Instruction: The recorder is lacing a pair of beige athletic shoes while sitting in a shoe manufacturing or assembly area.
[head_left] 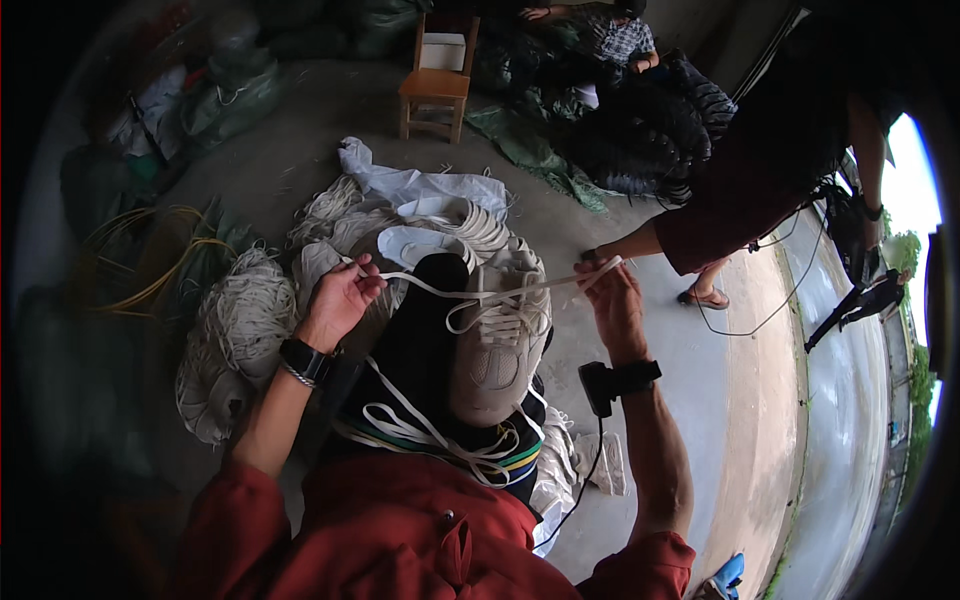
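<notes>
A pale beige sneaker point(490, 372) rests on my lap with its toe toward me. White laces cross its upper part, and one strand makes a loose loop beside the tongue. Out to the left, my left hand point(345, 298) pinches one end of a white shoelace point(436, 291). My right hand point(614, 305) pinches the other side of the lace, to the right of the shoe. The lace spans above the sneaker between both hands, sagging slightly in the middle. More loose white laces point(415, 428) lie over my dark-clothed thighs.
A large heap of white laces point(248, 318) lies on the floor at left. Stacked pale shoe parts point(425, 243) sit beyond my knees. Other pale shoes point(603, 463) are at my right. A wooden chair point(436, 88) stands farther off. A person in dark red shorts point(705, 220) stands at right.
</notes>
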